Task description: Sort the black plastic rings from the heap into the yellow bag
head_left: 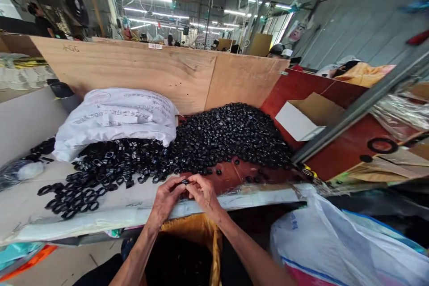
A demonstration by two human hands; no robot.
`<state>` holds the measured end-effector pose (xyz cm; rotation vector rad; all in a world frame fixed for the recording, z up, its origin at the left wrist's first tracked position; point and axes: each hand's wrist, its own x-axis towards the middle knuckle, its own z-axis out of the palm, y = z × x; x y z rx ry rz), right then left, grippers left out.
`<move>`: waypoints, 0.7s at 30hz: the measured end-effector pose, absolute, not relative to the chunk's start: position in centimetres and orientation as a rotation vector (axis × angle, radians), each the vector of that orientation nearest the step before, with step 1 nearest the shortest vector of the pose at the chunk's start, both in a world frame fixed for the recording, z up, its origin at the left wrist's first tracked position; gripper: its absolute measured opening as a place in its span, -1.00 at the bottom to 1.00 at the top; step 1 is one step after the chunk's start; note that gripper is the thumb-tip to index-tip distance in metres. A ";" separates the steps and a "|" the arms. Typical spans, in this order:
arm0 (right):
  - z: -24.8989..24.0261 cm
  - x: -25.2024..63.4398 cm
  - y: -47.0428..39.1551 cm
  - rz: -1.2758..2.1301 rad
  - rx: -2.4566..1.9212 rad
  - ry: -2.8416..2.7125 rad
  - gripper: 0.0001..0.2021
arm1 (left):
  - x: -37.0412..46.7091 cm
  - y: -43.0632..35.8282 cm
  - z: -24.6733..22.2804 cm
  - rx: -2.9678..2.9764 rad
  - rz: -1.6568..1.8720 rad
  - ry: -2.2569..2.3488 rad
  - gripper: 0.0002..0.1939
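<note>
Between the fingertips of both hands is a small black plastic part (pixel 185 182), mostly covered by the fingers. My left hand (pixel 167 197) pinches it from one side and my right hand (pixel 203 192) from the other, just above the table's front edge. Beyond them lies a large heap of small round black parts (pixel 231 132) on the red-brown surface. To the left, many black rings (pixel 82 194) are spread over the pale tabletop. Below my hands, an orange-yellow lined container (pixel 216 250) holds a dark mass that I cannot make out.
A full white sack (pixel 117 114) lies behind the rings. Wooden boards (pixel 150 67) wall off the back. An open carton (pixel 300 118) stands by the slanting metal post (pixel 338 116). White plastic bags (pixel 321 237) bulge at the lower right. Other people are partly visible beyond the boards.
</note>
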<state>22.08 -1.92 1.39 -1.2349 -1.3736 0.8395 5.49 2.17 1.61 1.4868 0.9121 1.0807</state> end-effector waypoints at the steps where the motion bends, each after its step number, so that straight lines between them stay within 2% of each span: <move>1: 1.4 21.5 -2.6 0.892 -1.256 -1.325 -0.81 | 5.3 1.8 1.4 1.494 1.128 0.919 -0.67; 5: 1.9 19.7 -5.1 1.056 -1.277 -1.185 -0.72 | 4.4 0.4 1.2 1.562 1.219 0.913 -0.70; 8: 2.4 19.2 -6.0 1.028 -1.231 -1.102 -0.79 | 4.1 -0.8 1.9 1.569 1.159 0.908 -0.71; 13: 2.9 19.3 -6.6 0.888 -1.277 -1.276 -0.86 | 3.8 -3.1 3.1 1.667 1.069 0.929 -0.76; 16: 2.7 20.7 -6.7 0.924 -1.377 -1.398 -0.83 | 2.5 -3.4 3.7 1.867 0.883 0.915 -0.80; 18: 2.2 22.9 -6.1 0.745 -1.489 -1.458 -0.76 | 0.9 -2.5 3.7 1.968 0.778 1.038 -0.81; 21: 0.9 27.1 -4.0 0.158 -1.663 -1.391 -0.80 | -1.0 0.2 3.0 1.995 0.932 1.510 -0.77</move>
